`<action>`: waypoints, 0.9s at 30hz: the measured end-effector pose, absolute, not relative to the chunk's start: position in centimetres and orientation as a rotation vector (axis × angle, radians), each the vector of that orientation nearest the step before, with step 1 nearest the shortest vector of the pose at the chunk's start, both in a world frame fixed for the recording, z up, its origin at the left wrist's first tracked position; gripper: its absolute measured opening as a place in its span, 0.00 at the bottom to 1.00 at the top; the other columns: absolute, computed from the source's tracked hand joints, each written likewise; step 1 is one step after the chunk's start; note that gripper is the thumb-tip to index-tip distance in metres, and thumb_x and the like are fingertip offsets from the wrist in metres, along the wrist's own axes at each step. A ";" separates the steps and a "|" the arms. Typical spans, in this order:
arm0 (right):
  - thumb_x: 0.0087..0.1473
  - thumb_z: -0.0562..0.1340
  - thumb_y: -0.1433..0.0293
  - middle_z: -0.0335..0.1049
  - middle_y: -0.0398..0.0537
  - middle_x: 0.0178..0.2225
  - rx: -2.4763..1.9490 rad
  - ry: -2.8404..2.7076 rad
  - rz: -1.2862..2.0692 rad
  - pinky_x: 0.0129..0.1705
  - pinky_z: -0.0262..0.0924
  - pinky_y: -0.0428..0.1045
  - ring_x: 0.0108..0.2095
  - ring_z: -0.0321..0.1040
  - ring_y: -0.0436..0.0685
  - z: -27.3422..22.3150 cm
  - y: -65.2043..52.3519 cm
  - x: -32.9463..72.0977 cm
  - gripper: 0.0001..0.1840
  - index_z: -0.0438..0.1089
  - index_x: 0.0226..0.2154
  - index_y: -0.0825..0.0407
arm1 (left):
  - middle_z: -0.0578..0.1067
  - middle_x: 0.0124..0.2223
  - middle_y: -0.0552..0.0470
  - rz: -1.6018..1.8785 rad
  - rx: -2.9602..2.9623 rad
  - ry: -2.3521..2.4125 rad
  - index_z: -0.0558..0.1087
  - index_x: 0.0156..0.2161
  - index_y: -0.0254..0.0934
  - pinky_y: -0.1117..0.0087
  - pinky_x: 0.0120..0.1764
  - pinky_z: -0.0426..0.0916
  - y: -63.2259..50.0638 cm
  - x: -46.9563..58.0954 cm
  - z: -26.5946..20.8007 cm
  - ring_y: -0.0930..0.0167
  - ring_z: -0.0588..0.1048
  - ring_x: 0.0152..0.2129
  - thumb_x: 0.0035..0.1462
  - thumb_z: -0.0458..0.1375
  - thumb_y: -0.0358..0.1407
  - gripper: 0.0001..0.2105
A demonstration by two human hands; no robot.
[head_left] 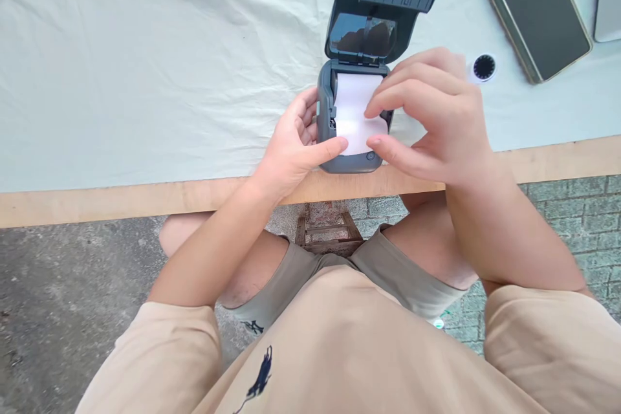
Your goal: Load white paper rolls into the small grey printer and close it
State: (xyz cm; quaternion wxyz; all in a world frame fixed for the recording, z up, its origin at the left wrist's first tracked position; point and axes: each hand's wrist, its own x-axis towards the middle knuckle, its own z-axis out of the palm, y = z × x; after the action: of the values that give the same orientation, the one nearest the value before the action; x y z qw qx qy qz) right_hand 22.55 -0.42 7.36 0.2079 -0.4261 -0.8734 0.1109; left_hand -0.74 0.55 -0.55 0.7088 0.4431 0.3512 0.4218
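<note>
The white paper (356,107) lies in the open bay of the dark grey printer (342,164), which rests on the cloth-covered table (160,90) near its front edge. The raised lid (376,10) stands on the far side, hinged beyond the paper.

Governing relation: the paper lies to the left of the right fingertips and just beneath them. Its long axis runs from the hinge toward the person's body, roughly in line with the printer, with the near end lying over the front rim beside a small round button (370,156).

Left hand (295,149): closed around the left wall of the printer. The fingers are set along the outer side, and the thumb lies across the near left corner of the paper.

Right hand (439,113): thumb and index finger parted, tips over the right part of the paper, the gap facing left. Nothing is gripped between them. Contact between these tips and the paper cannot be confirmed (the overhead angle hides any small clearance).

Both hands are close to the paper; the left thumb is nearer its near left corner, the right fingertips nearer its right edge.
</note>
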 end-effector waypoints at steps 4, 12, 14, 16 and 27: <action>0.73 0.62 0.50 0.82 0.46 0.51 -1.137 -2.510 0.311 0.56 0.61 0.62 0.57 0.75 0.64 7.2 -0.7 22.7 0.16 0.76 0.52 0.41 | 0.75 0.73 0.42 0.944 0.936 0.799 0.77 0.58 0.47 0.47 0.73 0.76 0.4 -0.7 0.2 0.46 0.70 0.76 0.46 0.82 0.55 0.37; 0.74 0.63 0.59 0.83 0.43 0.45 -1.081 -2.432 0.108 0.52 0.58 0.59 0.52 0.79 0.58 5.9 -0.8 23.7 0.08 0.74 0.48 0.44 | 0.78 0.72 0.45 0.941 0.877 0.810 0.78 0.56 0.48 0.45 0.75 0.75 0.0 -0.6 1.4 0.47 0.72 0.75 0.48 0.81 0.54 0.33; 0.75 0.64 0.57 0.83 0.43 0.45 -1.026 -2.422 0.121 0.52 0.58 0.59 0.52 0.79 0.57 5.8 -0.8 23.7 0.09 0.74 0.48 0.45 | 0.79 0.71 0.45 0.945 0.885 0.799 0.78 0.56 0.48 0.45 0.74 0.75 0.1 -0.6 1.2 0.47 0.73 0.75 0.48 0.80 0.56 0.34; 0.75 0.63 0.55 0.83 0.44 0.45 -1.001 -2.434 0.137 0.52 0.58 0.59 0.52 0.78 0.58 5.8 -0.9 23.6 0.12 0.74 0.48 0.45 | 0.80 0.69 0.45 0.943 0.906 0.790 0.77 0.56 0.47 0.45 0.74 0.76 0.3 -0.6 0.8 0.46 0.74 0.74 0.46 0.82 0.56 0.36; 0.73 0.61 0.60 0.75 0.50 0.60 -1.126 -2.140 0.029 0.63 0.69 0.62 0.63 0.75 0.65 7.9 -0.5 23.4 0.14 0.72 0.57 0.43 | 0.77 0.72 0.43 0.932 0.962 0.803 0.76 0.60 0.47 0.47 0.71 0.78 0.3 -0.8 0.2 0.44 0.72 0.74 0.44 0.83 0.53 0.40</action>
State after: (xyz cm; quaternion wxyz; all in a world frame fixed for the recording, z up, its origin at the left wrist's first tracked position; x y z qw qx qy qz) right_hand 23.38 -0.47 7.93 0.3539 -0.4356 -0.8276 0.0113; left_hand -0.76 0.34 0.18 0.7103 0.4337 0.3621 0.4199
